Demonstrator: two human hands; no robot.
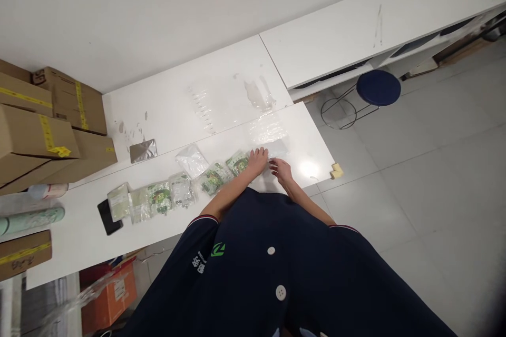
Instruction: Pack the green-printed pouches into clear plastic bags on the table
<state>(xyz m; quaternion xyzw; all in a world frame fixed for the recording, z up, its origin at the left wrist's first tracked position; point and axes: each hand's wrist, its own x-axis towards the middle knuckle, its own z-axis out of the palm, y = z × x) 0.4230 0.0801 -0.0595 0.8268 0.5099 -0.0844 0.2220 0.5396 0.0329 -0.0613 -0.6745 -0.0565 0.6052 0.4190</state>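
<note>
Pale plastic: seemed light, slippery; six o'clock edge suited gripping.
Left hand: fingers lay slightly spread.
Right hand: fingers curled; couldn't tell pinch.

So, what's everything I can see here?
Wall: 1, white, top
Tabletops: at least 3, white, centre to upper right
Packets: about 6, clear with green, row left of the hands
White packet: 1, white, behind the row
Shiny sheet: 1, silvery, behind the packets
Phone: 1, black, row's left end
Cardboard boxes: at least 5, brown, far left
Bottles: 2, green and whitish, far left
Orange box: 1, orange, below the tabletops
Stool: 1, blue, right
Yellow block: 1, yellow, table corner
Floor tiles: many, grey, right
Shirt: 1, dark blue, bottom
Left hand: 1, bare, on pale plastic
Right hand: 1, bare, beside left hand
</note>
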